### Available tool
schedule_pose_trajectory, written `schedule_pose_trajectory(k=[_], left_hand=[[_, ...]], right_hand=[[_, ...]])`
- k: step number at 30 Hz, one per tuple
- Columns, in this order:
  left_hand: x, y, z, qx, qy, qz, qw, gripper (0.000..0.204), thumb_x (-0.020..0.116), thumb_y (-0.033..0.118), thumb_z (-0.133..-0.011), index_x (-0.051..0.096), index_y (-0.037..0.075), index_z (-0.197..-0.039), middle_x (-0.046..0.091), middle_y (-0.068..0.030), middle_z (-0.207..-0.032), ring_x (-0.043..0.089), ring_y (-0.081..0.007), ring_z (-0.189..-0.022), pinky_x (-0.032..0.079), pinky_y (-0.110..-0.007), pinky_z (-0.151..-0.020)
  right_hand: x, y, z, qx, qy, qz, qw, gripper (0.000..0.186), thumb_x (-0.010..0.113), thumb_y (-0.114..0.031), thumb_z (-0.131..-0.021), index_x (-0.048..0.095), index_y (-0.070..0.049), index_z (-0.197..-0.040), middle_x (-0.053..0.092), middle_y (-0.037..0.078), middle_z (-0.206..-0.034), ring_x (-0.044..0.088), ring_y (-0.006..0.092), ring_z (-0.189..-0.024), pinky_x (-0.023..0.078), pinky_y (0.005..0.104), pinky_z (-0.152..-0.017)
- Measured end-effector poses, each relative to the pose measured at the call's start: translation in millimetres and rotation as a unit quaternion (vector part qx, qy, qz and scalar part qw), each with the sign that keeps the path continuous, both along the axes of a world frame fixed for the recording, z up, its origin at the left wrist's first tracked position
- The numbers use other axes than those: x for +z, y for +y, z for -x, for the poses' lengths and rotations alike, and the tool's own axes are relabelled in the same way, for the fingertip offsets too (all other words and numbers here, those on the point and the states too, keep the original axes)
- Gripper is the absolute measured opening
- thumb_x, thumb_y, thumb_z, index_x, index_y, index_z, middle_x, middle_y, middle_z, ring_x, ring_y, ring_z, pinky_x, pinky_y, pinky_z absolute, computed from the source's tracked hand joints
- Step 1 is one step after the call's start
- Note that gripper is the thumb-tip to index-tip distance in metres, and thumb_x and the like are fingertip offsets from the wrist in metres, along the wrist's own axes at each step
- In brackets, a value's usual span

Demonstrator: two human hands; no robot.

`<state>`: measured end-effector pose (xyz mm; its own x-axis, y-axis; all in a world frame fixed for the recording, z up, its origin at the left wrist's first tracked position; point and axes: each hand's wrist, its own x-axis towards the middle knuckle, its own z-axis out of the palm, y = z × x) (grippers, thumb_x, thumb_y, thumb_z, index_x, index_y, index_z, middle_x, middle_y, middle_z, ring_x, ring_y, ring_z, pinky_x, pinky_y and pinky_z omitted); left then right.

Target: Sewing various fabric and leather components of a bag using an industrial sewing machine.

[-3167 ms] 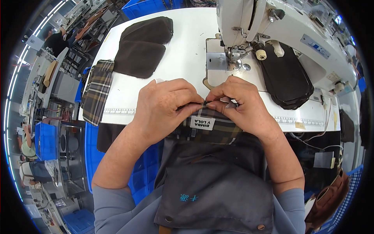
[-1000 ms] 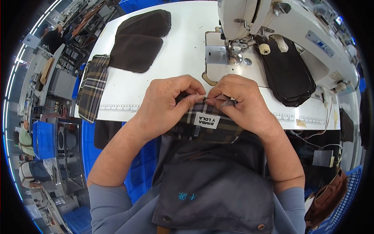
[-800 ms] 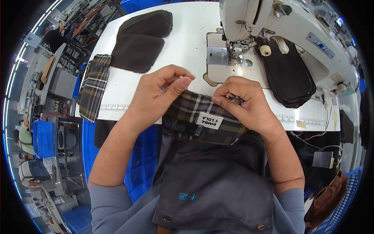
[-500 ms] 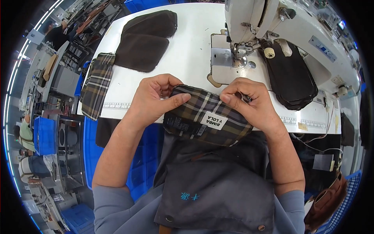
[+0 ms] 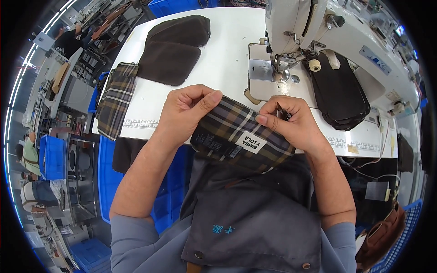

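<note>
A dark plaid fabric piece with rounded lower corners hangs between my two hands in front of the table's near edge. On it are a white label and a dark printed tag. My left hand pinches its upper left corner, thumb on top. With thumb and fingertips, my right hand grips the upper edge right of the middle. A small dark pointed tool sticks out from the right hand's curled fingers; most of it is hidden. The fingers behind the cloth are hidden too.
Beyond my right hand stands a white sewing machine, with stacked dark pieces under its arm. Dark brown panels and another plaid piece lie left on the white table. A blue bin sits below.
My left thumb has shifted up to the corner, and the plaid piece's upper left edge is drawn straighter. The pointed tool in my right hand shows more clearly.
</note>
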<state>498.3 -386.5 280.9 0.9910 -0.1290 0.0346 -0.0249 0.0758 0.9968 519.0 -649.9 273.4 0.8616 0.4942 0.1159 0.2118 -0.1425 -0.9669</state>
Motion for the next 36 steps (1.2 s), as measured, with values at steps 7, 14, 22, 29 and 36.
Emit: schedule_pose_trajectory(k=[7,14,22,29,36], left_hand=[[4.7,-5.1,-4.7,0.029,-0.050,-0.080,0.995,0.025,0.075,0.023,-0.101,0.076,0.000,-0.092,0.066,0.0044,-0.077,0.055,-0.0024,-0.072,0.044,-0.020,-0.066],[18.0,-4.0,-22.5,0.010,-0.053,-0.124,0.991,0.027,0.074,0.024,-0.101,0.075,0.001,-0.088,0.065,0.0053,-0.072,0.054,-0.0015,-0.068,0.044,-0.020,-0.062],[19.3,-3.6,-39.2,-0.029,-0.008,-0.136,0.990,0.033,0.071,0.031,-0.103,0.075,0.001,-0.089,0.068,0.0040,-0.075,0.057,-0.0018,-0.068,0.046,-0.020,-0.063],[9.2,21.9,-37.5,-0.022,0.084,0.007,0.996,0.045,0.060,0.041,-0.108,0.076,-0.001,-0.107,0.073,-0.0005,-0.087,0.066,-0.0082,-0.078,0.053,-0.026,-0.073],[-26.2,37.2,-13.0,-0.050,0.069,0.021,0.996,0.030,0.084,0.007,-0.089,0.073,-0.003,-0.114,0.079,-0.0087,-0.101,0.073,-0.0108,-0.087,0.058,-0.026,-0.081]], right_hand=[[-6.6,-1.7,-0.5,-0.003,-0.011,0.002,1.000,0.016,0.078,-0.016,-0.095,0.076,0.000,-0.093,0.068,-0.001,-0.078,0.053,0.0055,-0.073,0.045,0.0255,-0.067],[-7.2,0.9,4.2,-0.021,-0.017,-0.010,1.000,0.018,0.073,-0.016,-0.099,0.077,0.000,-0.106,0.074,0.002,-0.087,0.060,0.0065,-0.080,0.052,0.0262,-0.077],[-9.6,-2.4,0.5,-0.022,0.049,0.014,0.998,0.015,0.074,-0.014,-0.098,0.074,0.000,-0.105,0.072,-0.001,-0.088,0.059,0.0040,-0.082,0.050,0.0232,-0.078],[-14.8,-12.3,-3.2,-0.155,0.081,-0.090,0.980,0.014,0.076,-0.015,-0.098,0.073,-0.002,-0.100,0.066,-0.004,-0.083,0.054,0.0020,-0.079,0.046,0.0203,-0.075],[-18.0,-11.0,-1.8,-0.143,0.091,-0.092,0.981,0.021,0.073,-0.023,-0.101,0.073,-0.001,-0.104,0.060,-0.005,-0.077,0.048,0.0030,-0.058,0.039,0.0209,-0.053]])
